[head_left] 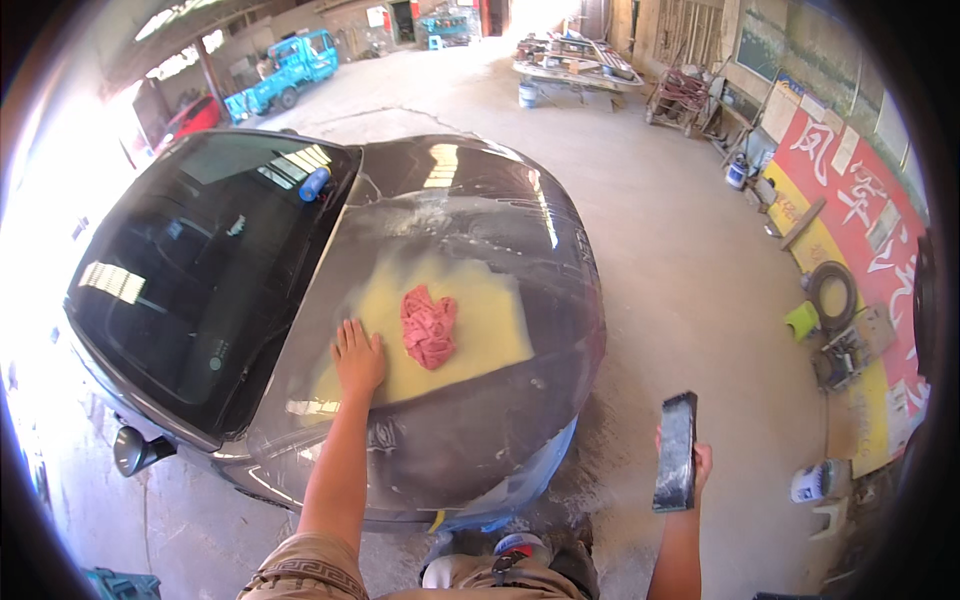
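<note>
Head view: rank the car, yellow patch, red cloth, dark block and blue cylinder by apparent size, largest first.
1. Car
2. Yellow patch
3. Red cloth and dark block: too close to rank, and the block seems nearer the camera
4. Blue cylinder

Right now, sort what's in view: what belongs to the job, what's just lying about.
Appears part of the job:
long black block, in the right hand
grey car hood with yellow patch, under the left hand
crumpled red cloth, on the patch

Seems just lying about:
black tire, by the signboard
lime-green container, beside the tire
blue truck, in the background
</note>
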Available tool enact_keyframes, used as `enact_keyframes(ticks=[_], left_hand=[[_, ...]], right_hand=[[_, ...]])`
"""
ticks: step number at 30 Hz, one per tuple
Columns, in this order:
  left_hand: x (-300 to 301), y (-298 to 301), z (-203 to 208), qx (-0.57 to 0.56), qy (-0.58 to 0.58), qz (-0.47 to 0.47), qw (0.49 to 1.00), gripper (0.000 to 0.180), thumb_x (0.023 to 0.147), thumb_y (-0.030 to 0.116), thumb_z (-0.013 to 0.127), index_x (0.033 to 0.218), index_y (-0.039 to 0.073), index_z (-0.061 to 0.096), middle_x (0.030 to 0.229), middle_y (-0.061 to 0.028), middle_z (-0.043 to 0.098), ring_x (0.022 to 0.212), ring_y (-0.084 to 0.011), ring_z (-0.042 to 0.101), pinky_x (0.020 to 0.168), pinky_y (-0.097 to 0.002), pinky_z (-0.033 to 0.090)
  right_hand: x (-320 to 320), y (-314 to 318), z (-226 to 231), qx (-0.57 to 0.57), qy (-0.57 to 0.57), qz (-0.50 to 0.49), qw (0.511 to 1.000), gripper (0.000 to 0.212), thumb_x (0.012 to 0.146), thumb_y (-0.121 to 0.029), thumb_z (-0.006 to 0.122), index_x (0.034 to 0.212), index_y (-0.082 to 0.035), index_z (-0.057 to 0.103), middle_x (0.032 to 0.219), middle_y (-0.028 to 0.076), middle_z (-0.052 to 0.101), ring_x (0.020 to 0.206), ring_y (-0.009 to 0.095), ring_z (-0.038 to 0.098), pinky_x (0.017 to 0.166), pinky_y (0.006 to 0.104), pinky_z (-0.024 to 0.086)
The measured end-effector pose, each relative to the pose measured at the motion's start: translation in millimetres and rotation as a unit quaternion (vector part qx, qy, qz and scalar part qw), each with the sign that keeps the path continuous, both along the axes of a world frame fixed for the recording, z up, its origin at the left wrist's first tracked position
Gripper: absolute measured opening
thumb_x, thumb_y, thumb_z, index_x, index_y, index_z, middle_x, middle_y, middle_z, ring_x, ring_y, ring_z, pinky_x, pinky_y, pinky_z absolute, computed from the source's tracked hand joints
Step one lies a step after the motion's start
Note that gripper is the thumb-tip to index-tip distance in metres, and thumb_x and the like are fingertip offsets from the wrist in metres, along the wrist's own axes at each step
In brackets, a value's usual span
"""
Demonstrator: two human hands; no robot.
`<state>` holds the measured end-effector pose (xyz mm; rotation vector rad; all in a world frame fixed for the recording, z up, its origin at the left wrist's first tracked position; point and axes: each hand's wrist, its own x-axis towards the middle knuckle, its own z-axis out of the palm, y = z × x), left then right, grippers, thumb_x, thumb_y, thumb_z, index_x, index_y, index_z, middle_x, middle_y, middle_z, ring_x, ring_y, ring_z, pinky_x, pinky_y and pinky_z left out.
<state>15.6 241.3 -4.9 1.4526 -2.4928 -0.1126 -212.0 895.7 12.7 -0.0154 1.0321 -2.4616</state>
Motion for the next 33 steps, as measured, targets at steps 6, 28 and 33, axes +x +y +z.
enact_keyframes(ticks=[6, 28, 33], left_hand=[[-25, 106, 8, 0.049, -0.021, 0.105, 0.993, 0.075, 0.116, 0.045, 0.039, 0.174, -0.001, 0.03, 0.182, -0.0218, 0.03, 0.17, -0.0389, 0.025, 0.136, -0.0569, 0.02], [-116, 151, 16, 0.068, 0.015, 0.259, 0.963, 0.096, 0.109, 0.06, 0.042, 0.174, -0.007, 0.022, 0.184, -0.0247, 0.021, 0.172, -0.0406, 0.013, 0.137, -0.0608, 0.008], [-135, 132, 24, 0.068, -0.01, 0.292, 0.954, 0.09, 0.11, 0.057, 0.039, 0.176, -0.002, 0.022, 0.185, -0.0212, 0.02, 0.173, -0.0389, 0.011, 0.136, -0.0648, 0.006]], right_hand=[[-60, 125, -89, -0.061, -0.148, -0.021, 0.987, 0.059, 0.098, -0.036, 0.057, 0.127, 0.015, 0.068, 0.131, 0.029, 0.074, 0.123, 0.044, 0.072, 0.116, 0.0501, 0.055], [-246, 273, -110, 0.122, -0.14, 0.049, 0.981, 0.043, 0.096, -0.049, 0.062, 0.106, -0.008, 0.071, 0.098, 0.012, 0.076, 0.085, 0.031, 0.074, 0.076, 0.0444, 0.062], [-324, 194, -97, 0.141, -0.107, 0.039, 0.984, 0.039, 0.101, -0.046, 0.059, 0.107, -0.008, 0.071, 0.101, 0.012, 0.076, 0.088, 0.032, 0.075, 0.081, 0.0447, 0.064]])
